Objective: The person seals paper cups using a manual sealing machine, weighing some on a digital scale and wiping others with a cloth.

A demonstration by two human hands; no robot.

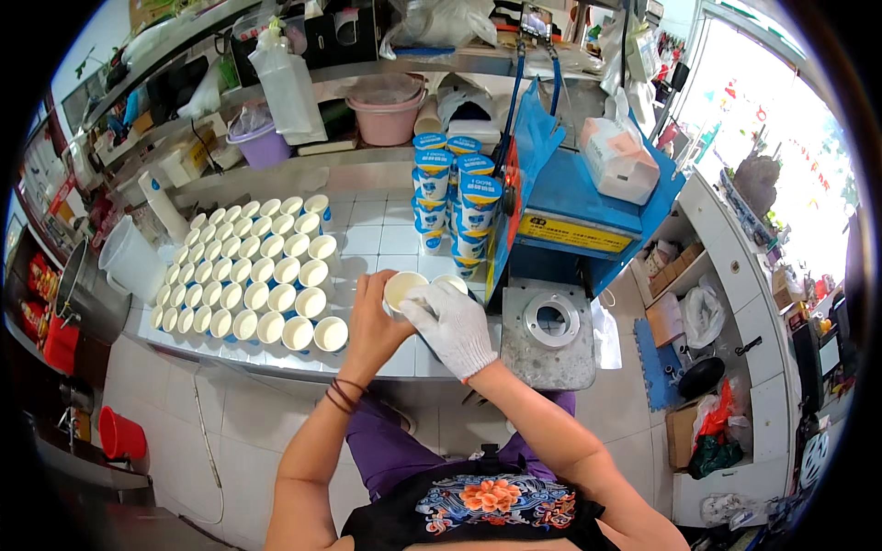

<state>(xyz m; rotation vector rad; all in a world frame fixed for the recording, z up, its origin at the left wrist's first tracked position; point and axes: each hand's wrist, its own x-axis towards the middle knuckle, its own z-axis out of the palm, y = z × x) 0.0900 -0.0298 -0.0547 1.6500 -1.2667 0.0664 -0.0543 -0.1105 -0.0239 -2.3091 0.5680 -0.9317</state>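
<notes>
My left hand [375,324], bare with dark bands at the wrist, holds a paper cup [405,290] by its side. My right hand [451,327], in a white knitted glove, has its fingers at this cup's right rim; whether they grip it is not plain. A second cup [451,282] shows partly behind the glove. To the left, rows of open cups [298,333] with pale contents cover the white tiled counter [362,237]. Beyond my hands rise stacks of lidded blue-and-white cups [475,213]. Right of them is a blue machine [572,206] with a metal ring [551,320] on its plate.
A clear plastic pitcher [129,255] and a metal pot [86,296] stand at the counter's left end. A purple bucket [265,141] and a pink bucket [387,113] sit at the back. A tissue pack [619,158] lies on the machine. A red bucket [122,432] is on the floor.
</notes>
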